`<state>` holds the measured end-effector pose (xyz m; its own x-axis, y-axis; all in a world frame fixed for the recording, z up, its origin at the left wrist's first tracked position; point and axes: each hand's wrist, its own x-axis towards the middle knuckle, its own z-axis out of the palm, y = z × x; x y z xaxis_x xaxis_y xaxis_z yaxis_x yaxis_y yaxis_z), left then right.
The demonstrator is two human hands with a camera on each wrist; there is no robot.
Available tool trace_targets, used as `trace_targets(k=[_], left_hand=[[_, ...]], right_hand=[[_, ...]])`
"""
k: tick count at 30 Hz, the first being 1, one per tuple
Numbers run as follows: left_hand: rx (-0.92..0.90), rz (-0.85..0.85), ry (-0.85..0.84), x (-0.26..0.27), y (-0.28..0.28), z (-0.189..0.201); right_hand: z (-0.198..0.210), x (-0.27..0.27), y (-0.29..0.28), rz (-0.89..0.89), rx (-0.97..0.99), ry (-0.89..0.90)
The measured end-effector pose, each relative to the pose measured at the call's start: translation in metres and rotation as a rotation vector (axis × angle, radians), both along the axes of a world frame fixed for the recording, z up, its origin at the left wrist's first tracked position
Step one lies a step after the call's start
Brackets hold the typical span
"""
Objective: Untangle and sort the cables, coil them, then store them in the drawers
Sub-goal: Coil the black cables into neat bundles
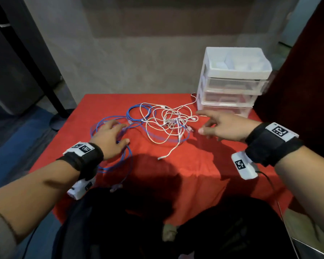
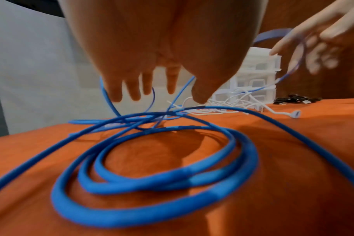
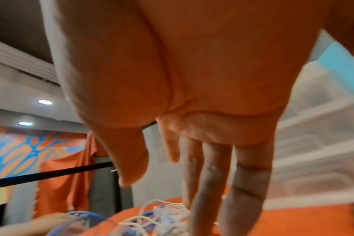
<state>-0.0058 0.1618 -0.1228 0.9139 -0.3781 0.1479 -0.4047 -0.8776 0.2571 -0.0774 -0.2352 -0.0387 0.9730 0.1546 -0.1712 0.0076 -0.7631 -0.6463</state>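
A blue cable (image 1: 126, 157) lies in loose loops on the left of the red tablecloth (image 1: 198, 176); in the left wrist view the blue cable (image 2: 152, 183) fills the foreground. My left hand (image 1: 124, 133) hovers over these loops with straight, spread fingers (image 2: 135, 94) and holds nothing. A tangle of white cables (image 1: 168, 120) sits mid-table, threaded with more blue cable. My right hand (image 1: 204, 122) is spread just right of the tangle, with nothing in its fingers (image 3: 204, 183). A clear plastic drawer unit (image 1: 232, 86) with its drawers pushed in stands at the back right.
One white cable end with a plug (image 1: 160, 157) trails toward me. A bundle of black cables (image 2: 293, 100) lies by the drawer unit (image 2: 257, 67) in the left wrist view. The table's near and left edges drop to the floor; a wall stands behind.
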Motion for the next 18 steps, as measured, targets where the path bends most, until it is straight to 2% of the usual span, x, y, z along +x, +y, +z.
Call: trace_targets(k=[3,5,6,7,9,11,13,18], left_hand=[[0.026,-0.118,-0.167,-0.015,-0.006,0.01],[0.097,-0.133,-0.187,-0.027,-0.008,0.015],[0.167,-0.082,-0.152,-0.032,-0.008,0.016],[0.252,-0.003,-0.072,-0.035,-0.008,0.017],[0.368,0.115,0.166,-0.034,-0.009,0.013],[0.38,0.107,0.32,-0.025,-0.017,0.007],[0.336,0.029,0.305,-0.013,-0.033,0.005],[0.185,-0.204,0.247,0.015,-0.101,0.01]], right_hand=[[-0.019,0.009,-0.042,-0.267,0.01,-0.087],[-0.03,0.011,-0.072,-0.433,-0.177,-0.144],[-0.036,0.011,-0.085,-0.465,-0.302,-0.137],[-0.041,0.011,-0.095,-0.481,-0.393,-0.099],[-0.05,0.011,-0.108,-0.484,-0.431,0.023],[-0.056,0.017,-0.112,-0.457,-0.407,0.12],[-0.06,0.024,-0.109,-0.427,-0.402,0.146],[-0.066,0.042,-0.088,-0.358,-0.513,0.08]])
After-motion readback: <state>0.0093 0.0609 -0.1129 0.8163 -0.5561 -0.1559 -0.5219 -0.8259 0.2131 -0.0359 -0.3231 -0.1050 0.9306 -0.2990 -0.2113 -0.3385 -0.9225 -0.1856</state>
